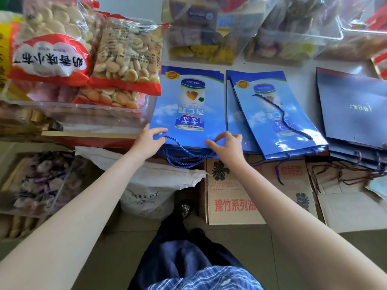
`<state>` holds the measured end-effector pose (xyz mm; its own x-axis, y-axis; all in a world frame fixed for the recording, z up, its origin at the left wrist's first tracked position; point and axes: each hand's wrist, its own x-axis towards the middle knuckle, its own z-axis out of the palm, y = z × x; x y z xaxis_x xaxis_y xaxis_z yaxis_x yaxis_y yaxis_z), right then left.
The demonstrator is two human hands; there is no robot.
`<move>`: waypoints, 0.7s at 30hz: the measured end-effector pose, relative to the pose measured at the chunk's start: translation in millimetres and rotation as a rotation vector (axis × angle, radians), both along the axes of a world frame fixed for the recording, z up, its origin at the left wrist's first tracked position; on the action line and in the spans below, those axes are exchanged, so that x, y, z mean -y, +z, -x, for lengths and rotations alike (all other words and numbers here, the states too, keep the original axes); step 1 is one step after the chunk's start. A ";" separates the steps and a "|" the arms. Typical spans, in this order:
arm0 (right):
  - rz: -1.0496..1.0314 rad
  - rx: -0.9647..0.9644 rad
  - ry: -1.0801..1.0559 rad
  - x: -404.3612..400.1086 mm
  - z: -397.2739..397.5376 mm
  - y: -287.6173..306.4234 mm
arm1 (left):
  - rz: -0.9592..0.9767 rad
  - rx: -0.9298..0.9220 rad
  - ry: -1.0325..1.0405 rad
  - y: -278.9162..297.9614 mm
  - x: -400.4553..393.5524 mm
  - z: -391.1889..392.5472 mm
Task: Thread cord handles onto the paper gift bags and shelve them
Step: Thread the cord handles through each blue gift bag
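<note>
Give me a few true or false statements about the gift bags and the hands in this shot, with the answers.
1. Both hands work at the near edge of the leftmost blue bag. True.
2. A loose blue cord lies across the middle stack's top bag. True.
3. The dark navy bags lie left of the blue ones. False: they lie on the right.
4. The left hand holds a biscuit pack. False: it grips the bag edge.
5. The right hand pinches at the bag edge. True.
</note>
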<state>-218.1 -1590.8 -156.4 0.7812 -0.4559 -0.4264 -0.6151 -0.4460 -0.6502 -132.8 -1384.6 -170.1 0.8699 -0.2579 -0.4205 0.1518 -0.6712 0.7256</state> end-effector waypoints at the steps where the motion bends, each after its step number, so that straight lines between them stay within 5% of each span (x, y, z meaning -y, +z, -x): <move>1: 0.010 0.000 0.009 -4.4 -2.4 -2.1 | 0.014 -0.026 0.044 0.6 4.9 -1.2; 11: -0.022 -0.008 0.091 -8.4 -13.9 -7.2 | -0.119 0.022 0.126 -1.2 16.8 0.6; 21: 0.027 -0.018 0.081 -14.4 -11.8 -16.9 | -0.174 0.120 -0.037 -9.6 9.8 5.1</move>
<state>-206.3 -1576.4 -173.3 0.8082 -0.4033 -0.4293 -0.5881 -0.5120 -0.6262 -137.9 -1394.4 -179.7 0.9075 -0.2234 -0.3557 0.0442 -0.7914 0.6097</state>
